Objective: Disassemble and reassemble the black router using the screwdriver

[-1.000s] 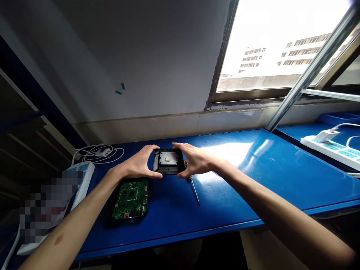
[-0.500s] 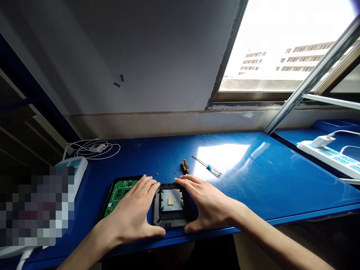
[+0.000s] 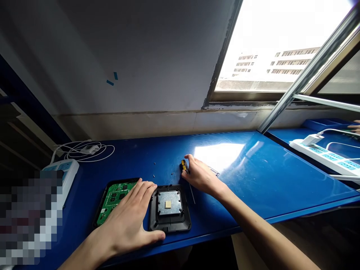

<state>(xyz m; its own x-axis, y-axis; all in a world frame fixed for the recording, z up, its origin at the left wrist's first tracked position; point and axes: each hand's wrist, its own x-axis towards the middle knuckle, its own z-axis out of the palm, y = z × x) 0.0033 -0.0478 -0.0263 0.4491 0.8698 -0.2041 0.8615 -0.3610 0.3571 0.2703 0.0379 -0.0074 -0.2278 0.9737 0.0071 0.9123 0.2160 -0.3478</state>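
Note:
A square black plastic cover [image 3: 170, 223] lies inside up on the table, a silvery metal plate [image 3: 174, 198] with a small beige pad [image 3: 168, 204] fixed in it. Along its left edge rests my left hand [image 3: 131, 215], fingers stretched and thumb spread near the lower corner. That hand partly hides a green circuit board [image 3: 116, 195] seated in a black housing [image 3: 98, 210]. My right hand [image 3: 198, 174] has thumb and fingers closed around the yellow-and-black handle of a screwdriver [image 3: 184, 166], its thin shaft pointing toward the front edge.
Several small screws [image 3: 153, 176] lie behind the cover. Another screwdriver [image 3: 214, 171] is mostly hidden behind my right hand. Power strips stand at left [image 3: 70, 170] and right [image 3: 332, 155], with a coiled white cable [image 3: 105, 155] at back left. Another person's hand [image 3: 356, 127] shows at far right.
The black cover came down from above the table and was set beside the circuit board. My right hand then left it and moved up to the screwdriver; my left hand stayed at the cover.

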